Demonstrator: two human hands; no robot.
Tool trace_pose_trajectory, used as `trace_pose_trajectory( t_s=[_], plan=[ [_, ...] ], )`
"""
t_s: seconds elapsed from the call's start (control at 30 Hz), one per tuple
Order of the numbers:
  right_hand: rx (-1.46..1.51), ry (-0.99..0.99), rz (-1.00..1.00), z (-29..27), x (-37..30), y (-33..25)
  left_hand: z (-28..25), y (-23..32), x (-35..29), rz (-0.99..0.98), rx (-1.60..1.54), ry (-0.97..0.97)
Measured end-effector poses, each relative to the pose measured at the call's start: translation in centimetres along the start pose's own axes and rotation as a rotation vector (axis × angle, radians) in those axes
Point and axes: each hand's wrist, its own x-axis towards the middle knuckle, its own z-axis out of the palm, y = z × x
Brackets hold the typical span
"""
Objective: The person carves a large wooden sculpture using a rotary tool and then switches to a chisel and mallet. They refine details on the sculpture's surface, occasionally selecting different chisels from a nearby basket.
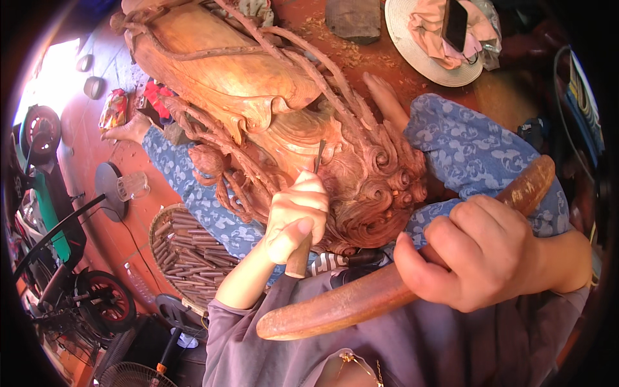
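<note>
A large carved wooden sculpture [225, 80] lies between my legs, with a smooth leaf-like panel, twisting branches and curled scrolls. My left hand [298, 216] is closed around a wood carving chisel [298, 260]. The thin dark blade points away from me and its tip is at the carved surface; whether it touches the wood I cannot tell. The butt of the handle sticks out below the fist. In my right hand [474, 255] is a curved wooden club [338, 305], gripped past its middle. Its long end reaches left, just below the chisel's butt and apart from it in the picture.
At left, a round basket [153, 240] holds many wooden-handled tools [193, 251]. A glass mug [132, 186], a motorbike [55, 213] and a fan [135, 375] stand beyond. A pale hat [403, 39] with cloth and a phone [455, 24] lies far right, near a wood block [353, 19].
</note>
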Motion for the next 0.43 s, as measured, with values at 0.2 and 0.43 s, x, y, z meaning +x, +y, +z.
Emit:
trace_pose_trajectory(
  t_s=[0.2, 0.43],
  plan=[
    [0.035, -0.002, 0.051, 0.2, -1.0, 0.1, 0.6, 0.4, -0.2, 0.021, 0.028, 0.040],
    [0.057, -0.001, 0.053, 0.2, -1.0, 0.0, -0.3, 0.8, 0.1, -0.066, -0.024, 0.010]
  ],
)
